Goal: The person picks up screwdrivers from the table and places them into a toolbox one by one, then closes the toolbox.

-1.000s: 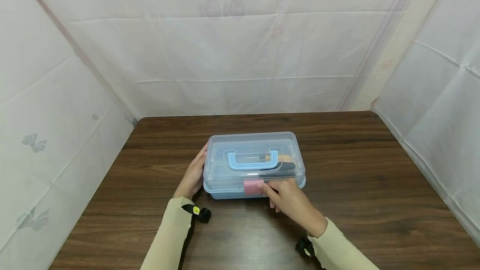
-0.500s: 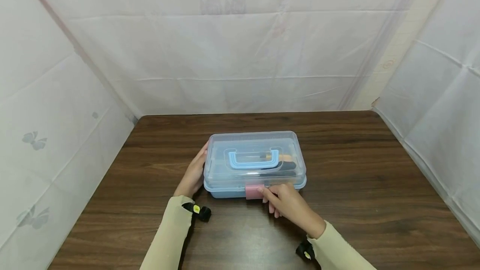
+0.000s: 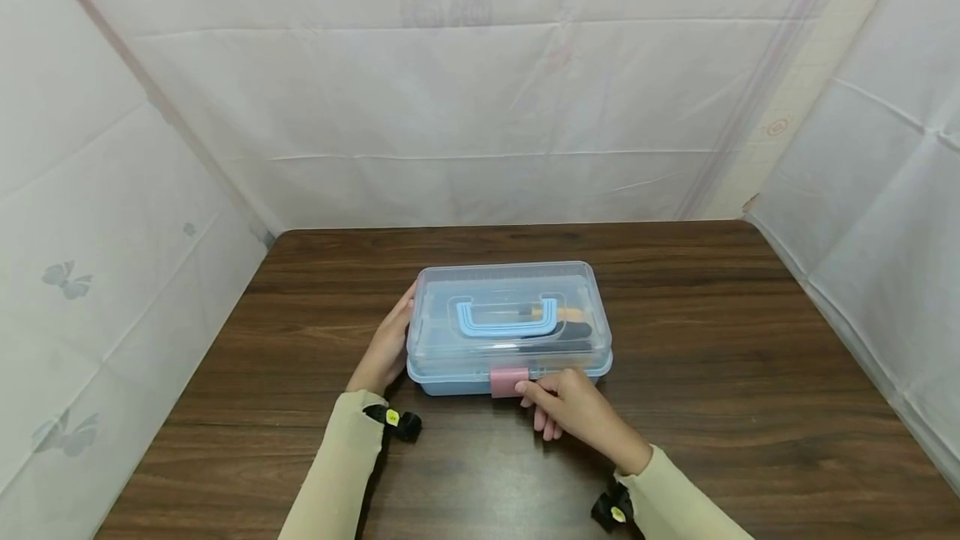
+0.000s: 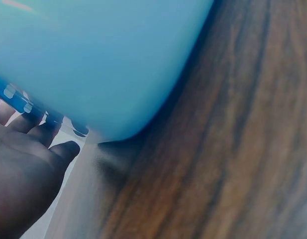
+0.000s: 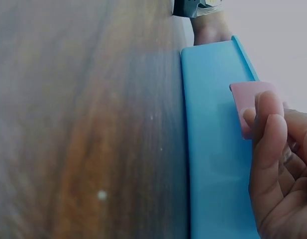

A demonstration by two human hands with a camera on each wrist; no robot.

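Right now the lidded blue storage box sits mid-frame on the wooden table; left hand lies flat against its end, right hand fingers the pink latch, lid down, unopened.

A dark wooden table carries a blue storage box.
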